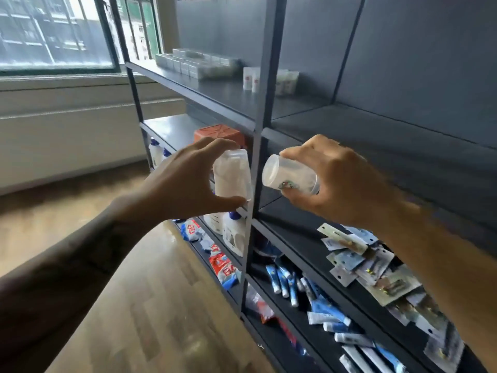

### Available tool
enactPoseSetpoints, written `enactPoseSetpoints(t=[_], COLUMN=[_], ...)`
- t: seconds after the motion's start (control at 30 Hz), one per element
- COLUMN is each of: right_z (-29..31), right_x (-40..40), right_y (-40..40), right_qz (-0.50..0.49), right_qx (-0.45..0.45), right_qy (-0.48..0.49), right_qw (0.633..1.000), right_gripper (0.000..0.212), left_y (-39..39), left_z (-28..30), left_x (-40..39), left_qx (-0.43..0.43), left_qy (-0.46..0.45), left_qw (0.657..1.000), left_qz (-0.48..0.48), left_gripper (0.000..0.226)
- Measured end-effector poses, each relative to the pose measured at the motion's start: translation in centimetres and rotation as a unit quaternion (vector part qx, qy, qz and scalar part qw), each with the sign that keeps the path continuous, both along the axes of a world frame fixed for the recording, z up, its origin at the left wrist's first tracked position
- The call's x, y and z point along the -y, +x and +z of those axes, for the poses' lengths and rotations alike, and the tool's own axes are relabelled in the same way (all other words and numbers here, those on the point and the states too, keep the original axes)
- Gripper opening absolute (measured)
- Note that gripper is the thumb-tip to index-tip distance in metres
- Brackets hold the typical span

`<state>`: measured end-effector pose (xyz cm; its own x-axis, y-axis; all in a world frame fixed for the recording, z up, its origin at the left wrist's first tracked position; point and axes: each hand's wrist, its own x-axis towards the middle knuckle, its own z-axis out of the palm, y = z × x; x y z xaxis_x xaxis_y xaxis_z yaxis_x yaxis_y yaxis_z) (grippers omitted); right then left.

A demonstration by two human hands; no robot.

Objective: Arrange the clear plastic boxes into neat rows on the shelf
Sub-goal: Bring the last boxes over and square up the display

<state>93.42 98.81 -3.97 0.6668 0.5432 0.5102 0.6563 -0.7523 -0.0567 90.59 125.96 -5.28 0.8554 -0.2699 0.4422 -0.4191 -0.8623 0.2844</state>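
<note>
Closest, two bare arms reaching up toward the dark shelf unit (258, 130). Left hand (188, 181) pinching a clear plastic box (233, 175) between thumb and fingers, held upright in the air. Right hand (341, 181) wrapped around a second clear box (289, 175), tipped on its side, just beside the first. Lower down, blue and white tubes (301, 292) and flat packets (371, 265) lying in messy piles. Farther back, up on the high shelf, neat rows of clear boxes (193, 61) by the window (53, 30).
</note>
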Motion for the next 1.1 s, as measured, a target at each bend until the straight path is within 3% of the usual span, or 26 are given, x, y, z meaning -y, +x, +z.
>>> enactPoseSetpoints(t=[0.37,0.6,0.87,1.1], right_z=[-3.6,-3.1,0.4,3.4], right_x=[-20.6,-30.6,-36.4,-36.3], right_y=[7.1,14.2,26.6,37.6], right_qz=[0.058,0.1,0.089,0.001], right_qx=[-0.066,-0.043,-0.031,-0.013], right_qy=[0.006,0.029,0.095,0.107], right_qw=[0.996,0.994,0.991,0.994], right_gripper=[0.063,0.057,0.058,0.058], left_y=[1.7,6.2,18.5,32.2], left_z=[-3.7,-4.0,-1.1,1.8], left_x=[-18.4,-26.6,-32.5,-33.5], left_qx=[-0.027,-0.009,0.002,0.03], left_qy=[-0.004,0.02,0.031,0.034], left_qw=[0.994,0.986,0.987,0.994], left_qz=[0.101,0.166,0.16,0.102], left_gripper=[0.096,0.096,0.097,0.098])
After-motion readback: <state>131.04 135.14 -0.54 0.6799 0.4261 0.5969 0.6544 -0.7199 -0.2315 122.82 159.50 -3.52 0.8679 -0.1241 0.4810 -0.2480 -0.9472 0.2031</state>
